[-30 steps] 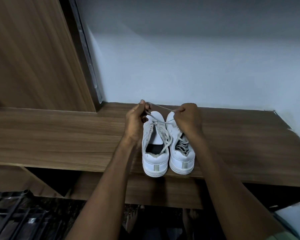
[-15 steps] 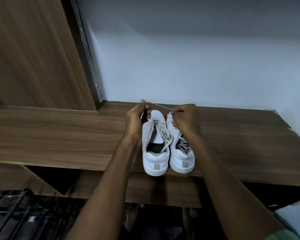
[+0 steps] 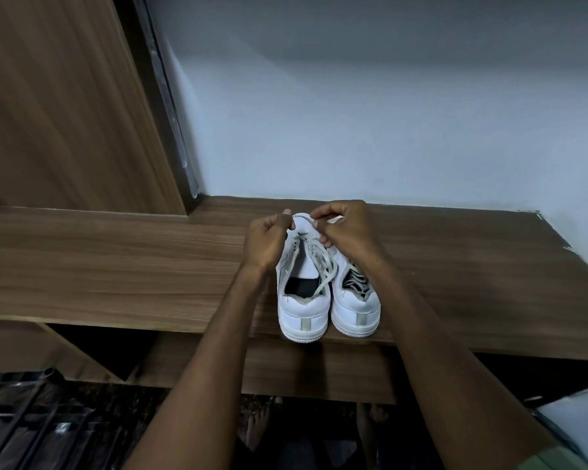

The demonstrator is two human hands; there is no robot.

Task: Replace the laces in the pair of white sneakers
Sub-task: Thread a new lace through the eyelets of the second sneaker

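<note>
Two hands, left hand (image 3: 264, 239) and right hand (image 3: 347, 228), pinch the soft, limp lace (image 3: 323, 266) over the left sneaker (image 3: 302, 300) near the shelf (image 3: 116, 266) edge; best gripped close to its stiff tip.

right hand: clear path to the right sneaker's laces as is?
Probably yes. The right hand is over the toes of the pair, pinching the left sneaker's lace. The right sneaker's laces lie exposed just below its wrist, nothing covering them; it would have to let go of the lace first.
</note>
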